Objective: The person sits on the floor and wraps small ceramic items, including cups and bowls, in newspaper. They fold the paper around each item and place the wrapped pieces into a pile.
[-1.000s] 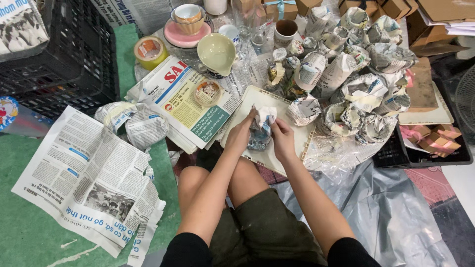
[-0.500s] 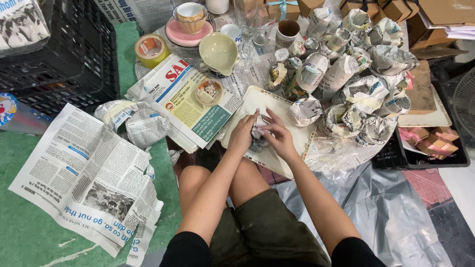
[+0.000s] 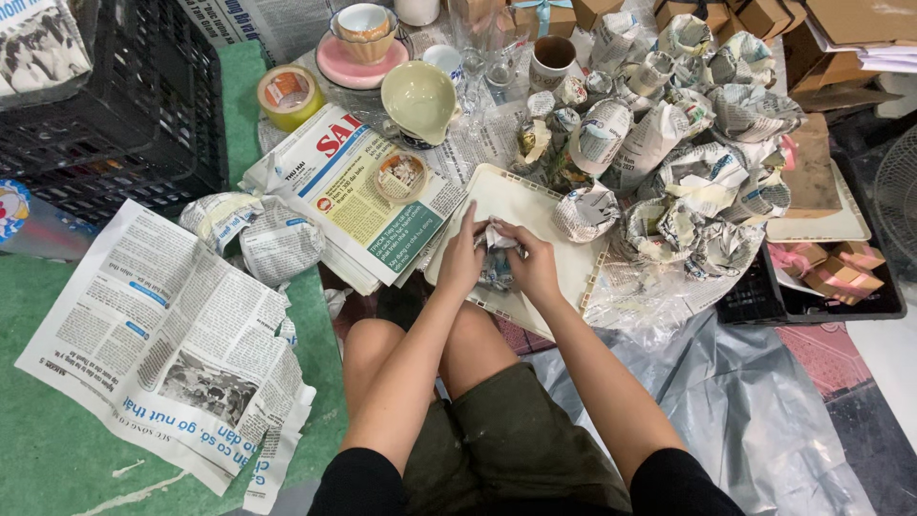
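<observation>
At far left stands a black crate [image 3: 124, 115], with an open newspaper [image 3: 162, 334] spread on the green mat [image 3: 48, 440] below it; a tape roll [image 3: 289, 96] and a pale bowl [image 3: 420, 98] sit further up. Over the cream tray [image 3: 535, 205] the left hand [image 3: 461, 263] and right hand [image 3: 535, 268] meet around a small paper bundle [image 3: 497, 260], which lies between them, touching both. Its long axis seems to run away from the person, though that is hard to judge. Both hands' fingers are curled and pressed onto the paper, pinching its top folds; neither is nearer. What the paper wraps is hidden. To the right lie many wrapped bundles [image 3: 702, 182], and small boxes [image 3: 841, 277] at the edge
</observation>
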